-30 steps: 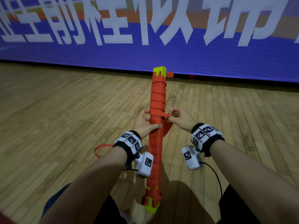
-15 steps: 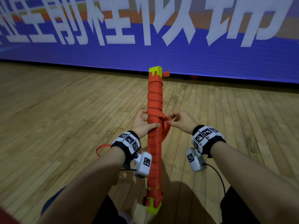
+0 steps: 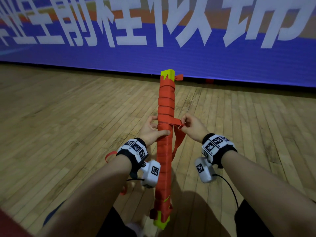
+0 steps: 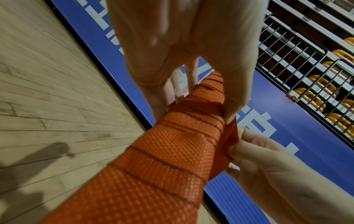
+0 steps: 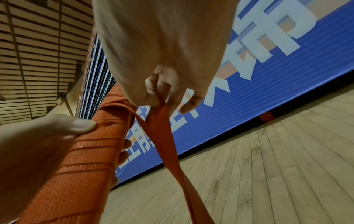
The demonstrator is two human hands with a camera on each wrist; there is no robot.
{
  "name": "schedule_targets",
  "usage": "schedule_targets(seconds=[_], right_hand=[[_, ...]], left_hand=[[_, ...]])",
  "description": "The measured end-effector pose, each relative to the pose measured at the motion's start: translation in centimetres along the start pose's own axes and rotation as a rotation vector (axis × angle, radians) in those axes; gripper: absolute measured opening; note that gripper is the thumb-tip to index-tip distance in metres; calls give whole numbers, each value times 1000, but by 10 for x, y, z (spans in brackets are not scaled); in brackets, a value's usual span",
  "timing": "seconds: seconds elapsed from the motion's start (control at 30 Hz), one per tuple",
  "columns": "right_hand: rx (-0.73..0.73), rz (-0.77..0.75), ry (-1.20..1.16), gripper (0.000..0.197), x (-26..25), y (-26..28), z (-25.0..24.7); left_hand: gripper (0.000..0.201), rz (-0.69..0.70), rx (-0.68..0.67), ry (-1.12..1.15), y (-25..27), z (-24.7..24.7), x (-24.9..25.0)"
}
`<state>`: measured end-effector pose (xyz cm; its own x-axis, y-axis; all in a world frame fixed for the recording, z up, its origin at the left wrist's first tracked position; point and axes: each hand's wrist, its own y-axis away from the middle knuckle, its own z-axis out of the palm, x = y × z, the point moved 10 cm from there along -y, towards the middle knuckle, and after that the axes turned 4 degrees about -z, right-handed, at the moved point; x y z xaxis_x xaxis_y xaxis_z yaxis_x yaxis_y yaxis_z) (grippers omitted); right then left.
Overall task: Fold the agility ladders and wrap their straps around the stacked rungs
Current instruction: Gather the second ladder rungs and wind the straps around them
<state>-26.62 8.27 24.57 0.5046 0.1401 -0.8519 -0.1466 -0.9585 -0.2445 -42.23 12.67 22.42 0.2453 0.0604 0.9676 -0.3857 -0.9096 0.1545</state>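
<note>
I hold the long bundle of stacked yellow-green plastic rungs (image 3: 165, 151), bound in coils of woven orange webbing, out in front of me above the pale wooden plank floor (image 3: 68, 125), its far end towards the blue banner with big white characters (image 3: 188, 57). My left hand (image 3: 151, 132) is curled round the bundle's middle, thumb flat across the webbing. Just beside the bundle, my right hand (image 3: 193, 128) pinches the loose orange strap (image 3: 177, 124) between thumb and fingertips; the strap's slack hangs below. Beyond the banner, metal railings (image 4: 287, 50) front rows of yellow seats (image 4: 316, 91).
</note>
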Motion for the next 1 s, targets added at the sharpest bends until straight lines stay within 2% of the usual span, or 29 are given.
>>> schedule_targets(seconds=[0.1,0.23,0.5,0.57,0.67,0.7,1.0], right_hand=[[6,1,-46,32,2,-2,1],[-78,29,-122,27,0,-2,9],[-205,85,-42,17,2,4,21],[-209,119,-75,22,7,6,21],[-192,144,-114,44,17,5,20],[-186,151,-124,46,19,4,20],[-248,129,-159,15,13,-3,57]], left_hand=[[63,0,4,3,0,-4,1],[66,-7,22,22,-1,-10,1],[63,14,123,49,-2,-24,0],[62,14,149,41,-3,-31,0],[64,8,153,36,-2,-38,-1],[65,6,147,36,-2,-40,-1],[60,-9,-10,43,8,-32,-1]])
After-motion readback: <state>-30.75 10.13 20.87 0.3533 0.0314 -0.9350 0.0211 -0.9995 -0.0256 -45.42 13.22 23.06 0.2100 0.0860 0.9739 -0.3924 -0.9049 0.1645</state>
